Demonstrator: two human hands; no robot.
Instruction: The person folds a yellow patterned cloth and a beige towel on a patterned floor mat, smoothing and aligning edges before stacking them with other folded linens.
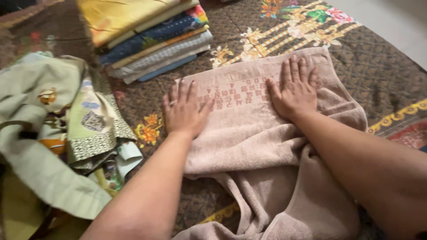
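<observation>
Hands lay flat with fingers spread, gripping nothing: the left hand [183, 109] pressed the left edge of the beige towel [258, 133], the right hand [294, 91] its upper right part. That towel sat at frame centre on the patterned bedspread [382, 75], its lower end bunched. Folded cloths [151, 38] stood stacked at upper left, just beyond it; loose green fabric [49, 129] crowded the left. Bare bedspread remained at right.

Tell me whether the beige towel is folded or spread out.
Partly folded. The beige towel is doubled over under the left hand and right hand, while its near end lies loose and rumpled.
</observation>
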